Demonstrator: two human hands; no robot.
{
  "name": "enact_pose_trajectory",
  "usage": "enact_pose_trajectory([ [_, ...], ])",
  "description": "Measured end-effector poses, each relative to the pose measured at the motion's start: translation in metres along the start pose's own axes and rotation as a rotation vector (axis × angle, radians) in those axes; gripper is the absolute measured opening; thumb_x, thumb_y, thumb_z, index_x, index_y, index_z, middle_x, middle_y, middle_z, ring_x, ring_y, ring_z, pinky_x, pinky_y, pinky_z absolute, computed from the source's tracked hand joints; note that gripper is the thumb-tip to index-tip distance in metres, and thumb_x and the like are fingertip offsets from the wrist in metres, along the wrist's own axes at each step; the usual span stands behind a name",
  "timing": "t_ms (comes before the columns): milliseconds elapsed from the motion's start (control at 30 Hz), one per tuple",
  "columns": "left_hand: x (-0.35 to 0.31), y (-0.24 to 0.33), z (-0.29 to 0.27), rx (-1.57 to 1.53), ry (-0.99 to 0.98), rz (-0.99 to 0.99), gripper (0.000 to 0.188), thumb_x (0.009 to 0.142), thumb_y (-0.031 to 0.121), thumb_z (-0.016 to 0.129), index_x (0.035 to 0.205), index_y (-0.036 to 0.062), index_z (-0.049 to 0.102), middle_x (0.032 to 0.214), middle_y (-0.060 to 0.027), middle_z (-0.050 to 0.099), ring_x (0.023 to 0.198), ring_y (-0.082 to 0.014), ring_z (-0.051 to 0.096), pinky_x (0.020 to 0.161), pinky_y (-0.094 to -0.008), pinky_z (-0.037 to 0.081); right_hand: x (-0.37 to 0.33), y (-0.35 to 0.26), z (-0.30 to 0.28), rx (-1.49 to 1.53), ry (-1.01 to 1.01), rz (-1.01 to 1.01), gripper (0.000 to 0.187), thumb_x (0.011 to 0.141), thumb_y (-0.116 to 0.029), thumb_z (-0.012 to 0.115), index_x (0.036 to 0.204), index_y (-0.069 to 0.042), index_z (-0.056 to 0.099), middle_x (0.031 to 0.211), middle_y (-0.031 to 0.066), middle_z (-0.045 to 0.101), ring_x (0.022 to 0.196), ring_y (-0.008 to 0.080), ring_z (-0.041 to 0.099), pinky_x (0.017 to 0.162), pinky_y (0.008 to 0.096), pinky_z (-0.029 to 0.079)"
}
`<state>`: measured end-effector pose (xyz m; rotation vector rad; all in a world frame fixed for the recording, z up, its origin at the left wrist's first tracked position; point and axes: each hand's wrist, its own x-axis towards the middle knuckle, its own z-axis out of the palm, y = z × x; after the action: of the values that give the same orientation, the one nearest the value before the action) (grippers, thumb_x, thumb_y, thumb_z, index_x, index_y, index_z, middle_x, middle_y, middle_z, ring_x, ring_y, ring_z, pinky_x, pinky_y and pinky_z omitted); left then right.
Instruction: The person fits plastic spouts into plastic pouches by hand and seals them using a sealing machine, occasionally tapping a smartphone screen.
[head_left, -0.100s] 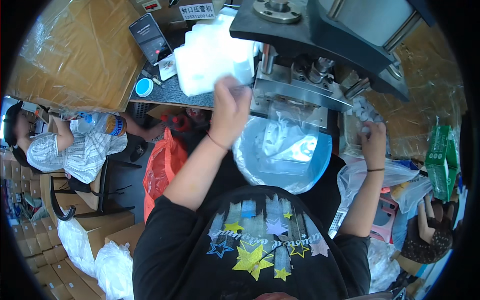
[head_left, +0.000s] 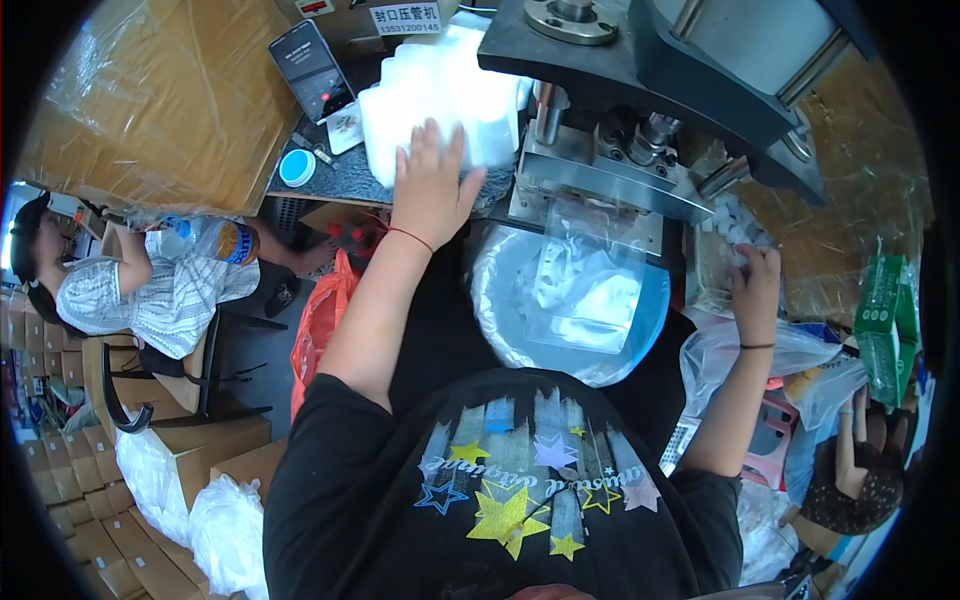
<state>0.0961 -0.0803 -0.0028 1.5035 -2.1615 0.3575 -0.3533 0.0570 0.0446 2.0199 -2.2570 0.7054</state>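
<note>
My left hand [head_left: 432, 195] is open, its fingers spread over the near edge of a stack of white translucent plastic bags [head_left: 440, 100] on the table. My right hand [head_left: 757, 290] reaches to a heap of small white plastic pieces [head_left: 738, 222], its fingers closed on one such piece [head_left: 741, 262]. Between the hands stands a metal press machine [head_left: 610, 165]. A clear flat pouch [head_left: 585, 275] hangs at its front, over a blue tub [head_left: 652, 310] with a clear plastic liner. What lies inside the tub is partly hidden by the pouch.
A phone [head_left: 312, 72] and a small round container with a blue top [head_left: 297, 168] lie left of the stack. A big taped carton [head_left: 150, 110] stands at far left, with a red plastic bag [head_left: 318, 335] below. Another person [head_left: 140, 290] sits on the left; a green box [head_left: 885, 325] is at right.
My left hand has moved left from beside the machine to the stack, its fingers going from curled to spread. My right hand stays at the small white pieces. The view has shifted slightly.
</note>
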Motion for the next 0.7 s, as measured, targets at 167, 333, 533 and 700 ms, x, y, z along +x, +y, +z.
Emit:
enact_pose_trajectory([
  [167, -0.044, 0.023, -0.036, -0.101, -0.104, 0.228, 0.045, 0.095, 0.025, 0.062, 0.136, 0.0075, 0.053, 0.131, -0.0196, 0.057, 0.124, -0.0378, 0.055, 0.102, -0.0522, 0.042, -0.013, -0.007, -0.006, 0.012, 0.212, -0.056, 0.025, 0.089, -0.002, 0.063, 0.113, 0.0, 0.064, 0.114, 0.0153, 0.06, 0.089, 0.029, 0.063, 0.08, 0.0339, 0.051],
  [333, -0.052, 0.038, -0.05, -1.126, -0.224, -0.307, 0.015, 0.095, 0.008, 0.062, 0.108, 0.0011, 0.066, 0.092, -0.0084, 0.07, 0.085, -0.0179, 0.067, 0.078, -0.0295, 0.052, -0.023, -0.088, 0.002, 0.267, 0.09, -0.143, 0.016, 0.095, -0.011, 0.059, 0.107, -0.001, 0.064, 0.103, 0.015, 0.064, 0.089, 0.0318, 0.063, 0.08, 0.0338, 0.05],
  [533, -0.054, 0.089, -0.068, -1.384, -0.522, -0.238, 0.011, 0.095, 0.01, 0.068, 0.099, -0.0002, 0.068, 0.093, -0.0017, 0.07, 0.085, -0.0067, 0.063, 0.079, -0.0243, 0.052, -0.015, -0.154, -0.011, 0.868, -0.047, -0.052, 0.014, 0.091, -0.011, 0.068, 0.1, -0.001, 0.065, 0.086, 0.007, 0.066, 0.074, 0.0149, 0.061, 0.069, 0.0263, 0.047],
  [700, -0.07, 0.11, -0.063, -1.632, -0.82, -0.32, 0.023, 0.1, 0.021, 0.063, 0.104, -0.0011, 0.068, 0.098, -0.0068, 0.072, 0.088, -0.0112, 0.067, 0.082, -0.0274, 0.054, 0.0, -0.163, -0.016, 0.704, -0.076, -0.309, 0.013, 0.092, -0.014, 0.068, 0.091, -0.001, 0.068, 0.082, 0.0064, 0.065, 0.071, 0.0165, 0.059, 0.066, 0.0295, 0.047],
])
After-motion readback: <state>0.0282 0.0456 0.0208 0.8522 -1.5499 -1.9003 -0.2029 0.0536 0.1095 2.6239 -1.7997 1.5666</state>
